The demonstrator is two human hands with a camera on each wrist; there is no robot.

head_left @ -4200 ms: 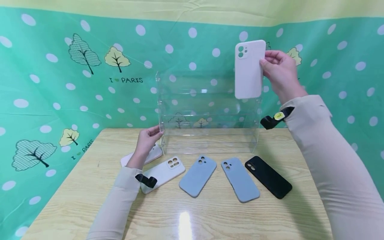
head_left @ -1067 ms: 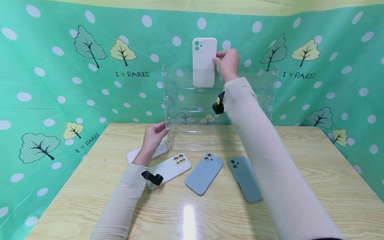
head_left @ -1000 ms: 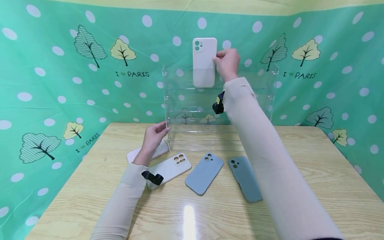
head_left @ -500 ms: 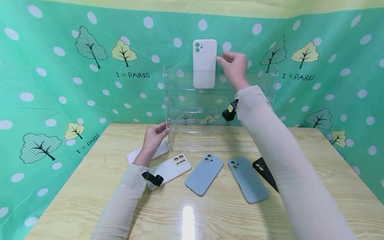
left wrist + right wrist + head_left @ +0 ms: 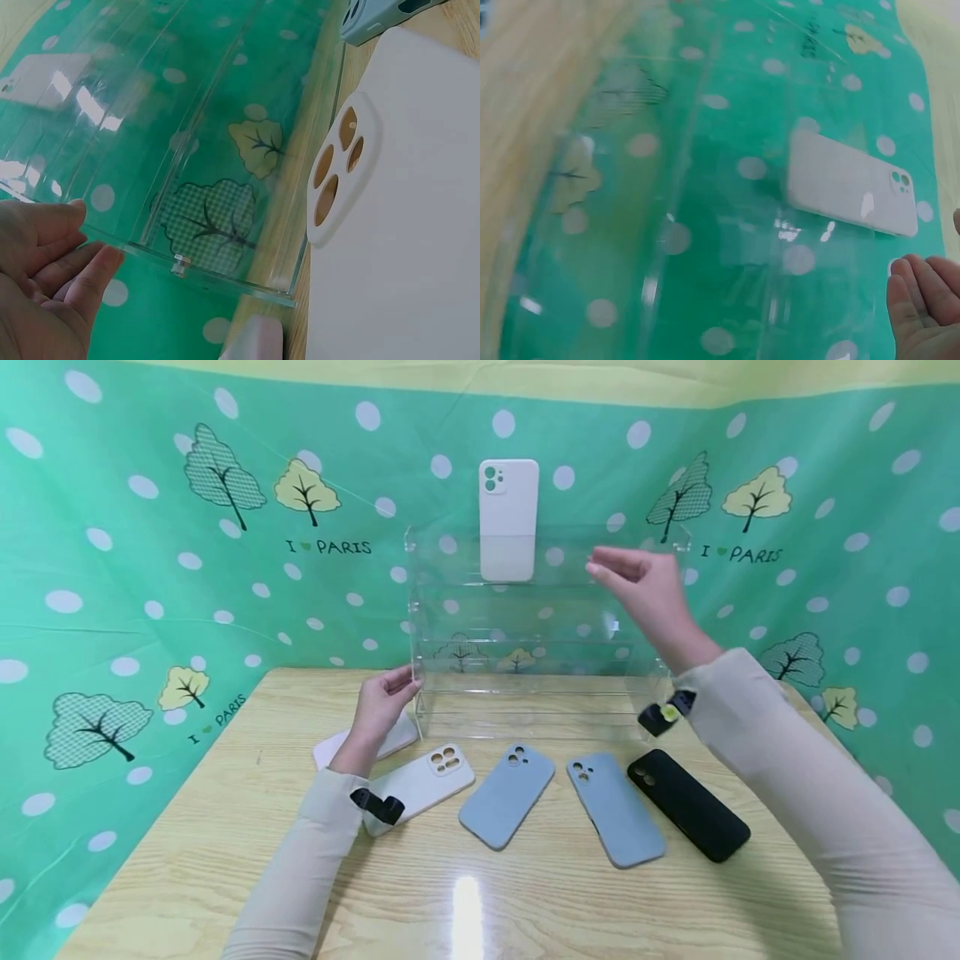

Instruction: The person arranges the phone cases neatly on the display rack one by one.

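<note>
A white phone case stands upright in the top tier of a clear acrylic display rack, its lower half behind the transparent front lip. To the right of that case my right hand hangs in the air, fingers extended and holding nothing. My left hand pinches the rack's left side panel near its lower front edge, as the left wrist view also shows with the thumb and fingers at the panel's edge.
In front of the rack lie a white case, two blue-grey cases and a black case. Another pale case is partly hidden behind the left hand. A green dotted cloth hangs behind the wooden table.
My right hand brought the white phone case from the right into the top tier, let go of it, then drew back right and down. My left hand kept its hold on the rack.
</note>
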